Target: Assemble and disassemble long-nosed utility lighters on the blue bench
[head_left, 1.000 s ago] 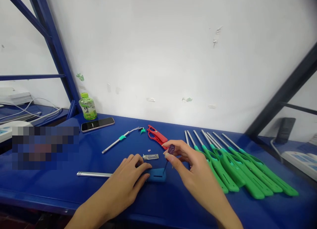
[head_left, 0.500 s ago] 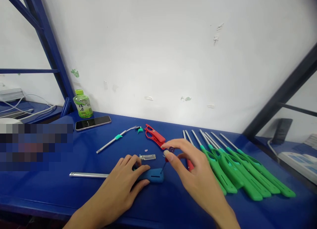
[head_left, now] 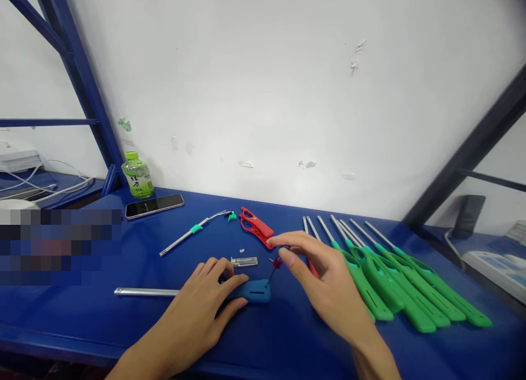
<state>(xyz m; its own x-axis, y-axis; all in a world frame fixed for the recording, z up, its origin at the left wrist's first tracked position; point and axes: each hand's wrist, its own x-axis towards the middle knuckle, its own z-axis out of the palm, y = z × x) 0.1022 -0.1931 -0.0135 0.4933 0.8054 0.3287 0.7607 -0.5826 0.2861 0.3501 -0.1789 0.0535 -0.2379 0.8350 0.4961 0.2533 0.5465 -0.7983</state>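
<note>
My left hand [head_left: 209,300] grips a blue long-neck lighter [head_left: 257,292] and presses it flat on the blue table, its metal tube pointing left. In my right hand [head_left: 320,276], thumb and fingers close on the handle of a small screwdriver [head_left: 276,261]. The screwdriver's tip meets the right end of the blue handle; whether it sits in a screw is too small to tell. Behind my left fingers lies a clear plastic fuel tank [head_left: 245,261]. Farther back are separated red lighter shells [head_left: 257,226] and a loose metal tube [head_left: 184,240] with wires and a teal piece.
Several green long-neck lighters [head_left: 411,292] lie in a row at the right. A phone [head_left: 155,205] and a green-capped bottle [head_left: 138,176] stand at the back left, near the wall. Blue metal posts [head_left: 82,78] frame the left side; a dark post is at the right.
The fingers of my right hand have shifted slightly on the screwdriver handle, which now shows more of its red collar. My left hand and the blue lighter have stayed put.
</note>
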